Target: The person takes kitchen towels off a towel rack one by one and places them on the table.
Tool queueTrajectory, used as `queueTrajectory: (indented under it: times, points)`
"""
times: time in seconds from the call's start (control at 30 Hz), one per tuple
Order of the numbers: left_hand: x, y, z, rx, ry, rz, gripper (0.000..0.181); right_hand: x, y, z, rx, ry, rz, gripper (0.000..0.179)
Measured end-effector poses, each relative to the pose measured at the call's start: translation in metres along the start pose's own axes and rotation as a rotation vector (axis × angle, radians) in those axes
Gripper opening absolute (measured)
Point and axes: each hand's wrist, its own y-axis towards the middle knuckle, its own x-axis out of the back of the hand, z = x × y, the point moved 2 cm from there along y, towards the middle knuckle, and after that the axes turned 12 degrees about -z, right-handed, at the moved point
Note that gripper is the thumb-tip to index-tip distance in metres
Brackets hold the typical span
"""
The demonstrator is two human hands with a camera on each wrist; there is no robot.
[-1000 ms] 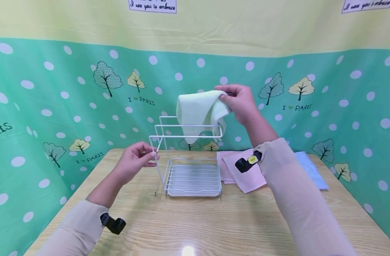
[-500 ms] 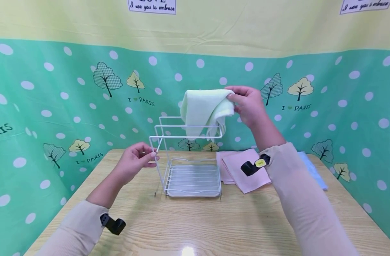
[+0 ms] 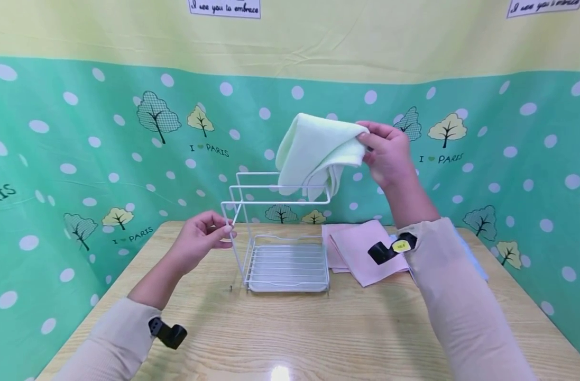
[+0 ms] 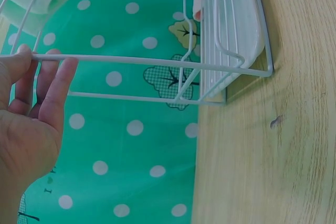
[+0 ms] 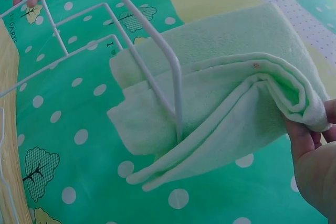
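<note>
In the head view a white wire rack (image 3: pixel 280 203) stands on the table, with bars across its top and a pale tray (image 3: pixel 287 287) at its base. My left hand (image 3: pixel 205 236) pinches the rack's left upright between thumb and fingers. Raised at the upper right, my right hand (image 3: pixel 389 153) pinches the right end of a folded pale green towel (image 3: pixel 318 145). The towel slants down to the left, and its lower part hangs behind the rack's top bars. In the right wrist view the towel (image 5: pixel 220 98) shows loose folded layers, with the bars crossing in front of it.
Folded pink cloths (image 3: pixel 366 254) lie on the wooden table (image 3: pixel 280 328) right of the rack. A light blue cloth (image 3: pixel 475 259) is partly hidden behind my right sleeve. A green and yellow printed curtain (image 3: pixel 128 106) surrounds the table at the back and sides.
My right hand has moved right and slightly up, drawing the green towel with it. The towel's left end has risen off the top bars. My left hand keeps its place on the rack.
</note>
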Motion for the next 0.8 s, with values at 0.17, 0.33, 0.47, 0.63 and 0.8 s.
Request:
queueTrajectory:
  times: [0.17,0.33,0.47,0.63,0.8]
  points:
    - [0.0,0.0,0.0,-0.001,0.0,0.001,0.016,0.006,-0.002,0.004,0.014,0.061,-0.026,0.015]
    - [0.0,0.001,0.0,0.003,0.009,-0.001,0.016,0.009,-0.004,0.006,0.018,0.111,-0.048,0.016]
    - [0.0,0.001,0.0,0.007,0.004,0.0,0.017,0.012,-0.006,0.009,0.014,0.155,-0.072,0.016]
    - [0.0,0.0,0.0,0.007,-0.001,0.0,0.016,0.016,-0.007,0.015,0.022,0.222,-0.091,0.016]
    - [0.001,0.0,0.0,-0.001,-0.004,-0.001,0.01,0.021,-0.009,0.024,0.005,0.296,-0.11,0.018]
